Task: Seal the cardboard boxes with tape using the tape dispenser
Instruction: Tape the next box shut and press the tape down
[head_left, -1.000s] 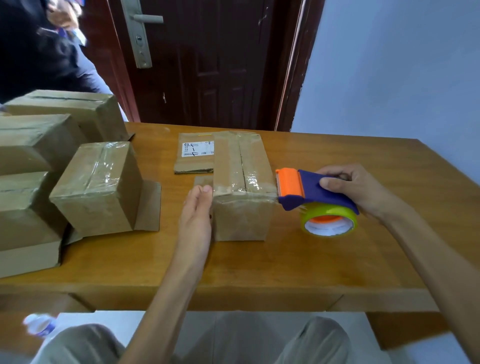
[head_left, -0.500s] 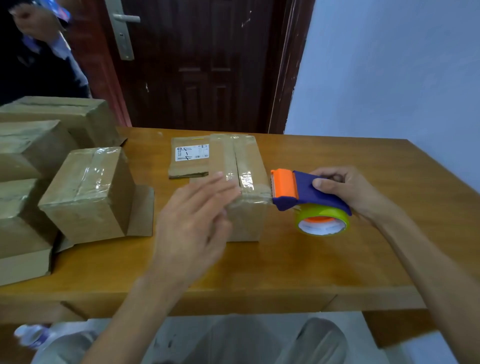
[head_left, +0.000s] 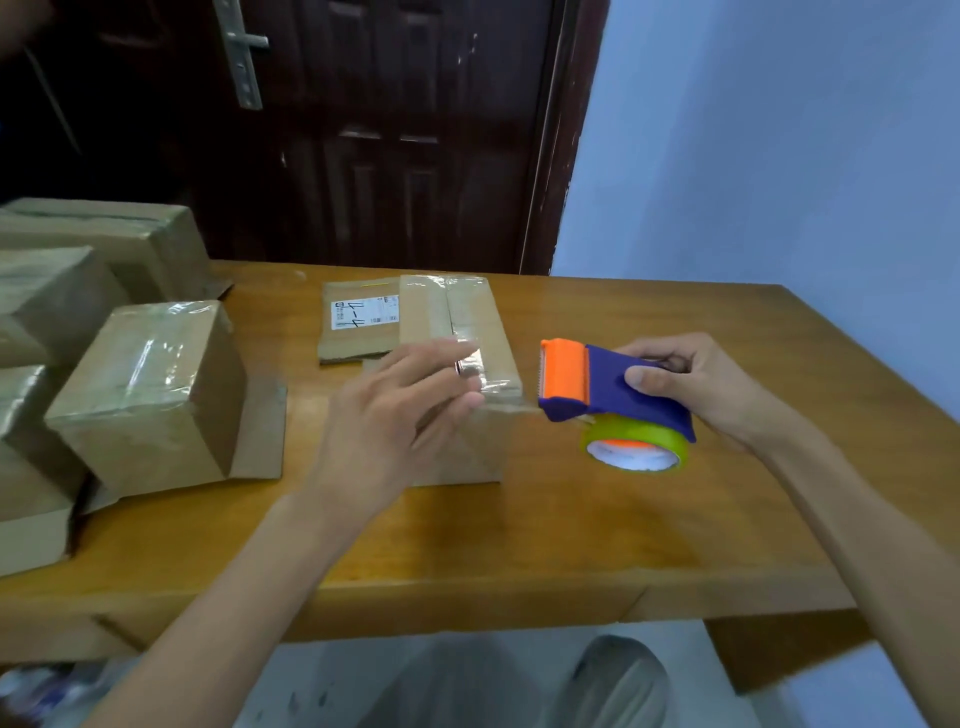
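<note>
Head view, sole entry.

Item: taped cardboard box (head_left: 457, 332), middle of the wooden counter (head_left: 597, 519), clear tape running down its top seam and over the near edge. My left hand (head_left: 384, 421) hovers over its near left part, fingers (head_left: 447, 358) straight and loosely spread, holding nothing; blur keeps me from telling whether they touch the tape.

Item: tape dispenser (head_left: 613, 395), blue body, orange cutter head, yellow-green roll beneath. My right hand (head_left: 696, 384) grips the blue handle, fingers curled round it and thumb on the near side. The cutter sits just beside the box's near right corner; whether a strip joins them I cannot tell.

Item: flat carton piece with a white label (head_left: 363, 317), lying against the far left side of the box.

Item: stack of sealed boxes (head_left: 145, 384), left end of the counter, well apart from the dispenser.

Judgement on the step: the strip looks laid, so the work is smoothing and cutting. Best done by pressing the flat left fingers along the tape toward the near edge, holding the box steady, and tilting the cutter down to tear cleanly. Risk: a wrinkled end or the box sliding.
</note>
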